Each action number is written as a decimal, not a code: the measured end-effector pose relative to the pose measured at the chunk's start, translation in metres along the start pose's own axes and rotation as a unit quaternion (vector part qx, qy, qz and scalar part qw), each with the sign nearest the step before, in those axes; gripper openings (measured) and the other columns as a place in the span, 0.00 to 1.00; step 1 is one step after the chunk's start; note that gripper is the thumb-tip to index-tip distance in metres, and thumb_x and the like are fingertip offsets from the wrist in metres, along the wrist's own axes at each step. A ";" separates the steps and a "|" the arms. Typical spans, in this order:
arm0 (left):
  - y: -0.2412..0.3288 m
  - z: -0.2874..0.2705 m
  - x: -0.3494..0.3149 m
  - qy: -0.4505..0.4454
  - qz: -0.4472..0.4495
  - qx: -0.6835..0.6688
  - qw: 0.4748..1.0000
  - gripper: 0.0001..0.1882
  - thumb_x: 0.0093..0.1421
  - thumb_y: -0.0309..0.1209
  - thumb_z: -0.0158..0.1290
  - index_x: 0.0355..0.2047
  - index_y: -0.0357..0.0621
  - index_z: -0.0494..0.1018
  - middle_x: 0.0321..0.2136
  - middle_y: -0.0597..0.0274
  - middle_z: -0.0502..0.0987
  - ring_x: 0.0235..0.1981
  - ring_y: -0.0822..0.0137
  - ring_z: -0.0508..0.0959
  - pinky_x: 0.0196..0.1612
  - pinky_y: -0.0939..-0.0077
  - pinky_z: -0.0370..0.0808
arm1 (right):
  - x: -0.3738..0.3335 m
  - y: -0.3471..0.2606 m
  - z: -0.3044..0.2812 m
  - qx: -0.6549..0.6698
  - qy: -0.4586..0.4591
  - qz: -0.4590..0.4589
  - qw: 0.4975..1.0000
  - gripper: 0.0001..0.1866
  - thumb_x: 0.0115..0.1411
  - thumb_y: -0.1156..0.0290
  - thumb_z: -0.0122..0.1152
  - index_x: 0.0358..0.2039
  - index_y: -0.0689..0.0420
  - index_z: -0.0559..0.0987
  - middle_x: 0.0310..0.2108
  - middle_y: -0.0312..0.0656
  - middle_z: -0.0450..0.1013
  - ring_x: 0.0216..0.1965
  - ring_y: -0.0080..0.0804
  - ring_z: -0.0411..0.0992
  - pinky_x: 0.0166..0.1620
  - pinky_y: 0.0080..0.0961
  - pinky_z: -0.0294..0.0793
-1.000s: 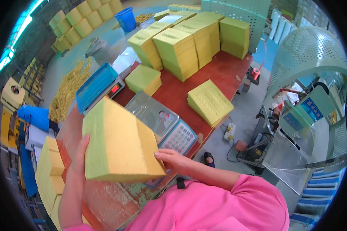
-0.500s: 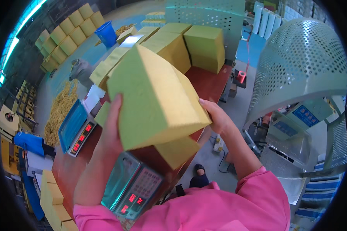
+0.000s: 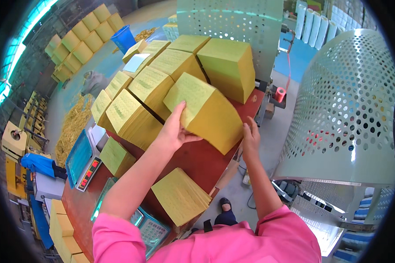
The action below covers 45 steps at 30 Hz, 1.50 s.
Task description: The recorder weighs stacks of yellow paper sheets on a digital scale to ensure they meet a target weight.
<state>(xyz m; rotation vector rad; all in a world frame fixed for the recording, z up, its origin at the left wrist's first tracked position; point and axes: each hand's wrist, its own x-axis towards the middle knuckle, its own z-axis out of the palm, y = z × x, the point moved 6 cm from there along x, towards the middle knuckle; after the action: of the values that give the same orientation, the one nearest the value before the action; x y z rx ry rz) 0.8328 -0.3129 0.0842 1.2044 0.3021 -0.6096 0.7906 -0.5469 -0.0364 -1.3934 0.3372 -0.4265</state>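
- As both hands clamp the yellow stack (image 3: pixel 208 116), left hand (image 3: pixel 174 129) and right hand (image 3: pixel 250 139) on opposite sides, it looks heavy.
- Loose sheets may splay; grip low, near the desk (image 3: pixel 197 160) edge.

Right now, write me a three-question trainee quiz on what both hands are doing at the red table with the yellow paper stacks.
1. True or false: the left hand and the right hand both touch the same thick yellow paper stack.
2. Multiple choice: the held stack is (A) lying flat on the red table, (B) tilted with one corner down over the table, (C) on the blue-topped weighing scale.
3. Fill in: the big pale-green perforated metal drum stands on the person's ____ side.

Key: 1 true; 2 B; 3 right.
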 end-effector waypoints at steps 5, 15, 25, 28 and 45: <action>-0.004 0.038 0.023 0.055 0.053 0.056 0.995 0.39 0.58 0.59 0.51 0.62 0.49 0.58 0.56 0.54 0.66 0.51 0.50 0.72 0.44 0.43 0.77 | -0.051 -0.022 -0.008 -0.035 -0.074 -0.033 0.996 0.27 0.61 0.71 0.55 0.61 0.63 0.64 0.61 0.51 0.60 0.60 0.42 0.64 0.60 0.32 0.64; 0.020 0.045 0.073 0.109 0.117 0.052 0.986 0.40 0.60 0.63 0.46 0.63 0.47 0.59 0.60 0.53 0.64 0.56 0.48 0.68 0.49 0.38 0.71 | -0.017 0.003 0.035 -0.195 -0.075 -0.149 0.966 0.30 0.56 0.72 0.58 0.59 0.66 0.64 0.61 0.57 0.60 0.63 0.53 0.59 0.64 0.35 0.59; 0.010 0.003 -0.092 0.023 0.270 0.144 0.952 0.43 0.58 0.49 0.56 0.64 0.32 0.54 0.61 0.42 0.63 0.63 0.53 0.62 0.60 0.65 0.66 | -0.075 -0.076 0.019 -0.091 -0.124 -0.216 0.964 0.23 0.63 0.72 0.50 0.58 0.68 0.68 0.53 0.52 0.70 0.48 0.37 0.73 0.49 0.29 0.74; -0.012 -0.110 -0.214 0.037 0.240 0.094 0.966 0.42 0.58 0.51 0.57 0.63 0.35 0.59 0.57 0.46 0.68 0.58 0.56 0.69 0.56 0.63 0.70 | -0.172 -0.119 0.076 -0.055 -0.263 -0.178 0.947 0.25 0.64 0.71 0.46 0.61 0.64 0.66 0.60 0.49 0.65 0.57 0.42 0.67 0.60 0.35 0.65; -0.296 -0.664 -0.809 0.685 0.108 0.012 0.720 0.36 0.60 0.56 0.51 0.57 0.38 0.68 0.53 0.49 0.73 0.54 0.60 0.71 0.54 0.60 0.69 | -0.801 -0.011 0.290 -0.037 -0.797 -0.131 0.588 0.25 0.57 0.74 0.61 0.55 0.62 0.71 0.56 0.53 0.68 0.54 0.48 0.70 0.55 0.35 0.69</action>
<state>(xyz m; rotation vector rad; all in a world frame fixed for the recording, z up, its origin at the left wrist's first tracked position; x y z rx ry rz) 0.0739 0.4655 0.0515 1.5030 1.3759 0.6336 0.2229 0.0872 0.0012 -1.3853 -1.3758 0.7266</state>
